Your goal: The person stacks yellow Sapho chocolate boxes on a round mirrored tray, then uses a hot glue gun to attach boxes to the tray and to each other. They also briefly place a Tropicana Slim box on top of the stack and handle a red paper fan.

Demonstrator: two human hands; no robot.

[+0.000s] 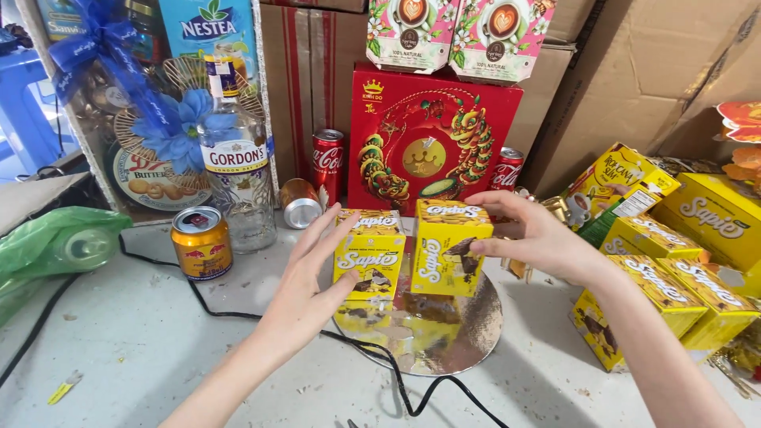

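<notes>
Two yellow snack boxes stand upright on a round shiny silver board [468, 337]. My right hand [533, 236] grips the right yellow box [445, 247] by its top and right side. My left hand [305, 289] is spread wide, fingertips touching the left side of the left yellow box [369, 255]. The two boxes stand side by side, nearly touching.
A large red decorated box [428, 143] stands behind, with red cans [326, 162] beside it. A clear glass bottle [235, 170], a gold can [202, 242] and a tipped can [300, 203] are at left. Several yellow boxes [674, 273] lie at right. A black cable [238, 311] crosses the table.
</notes>
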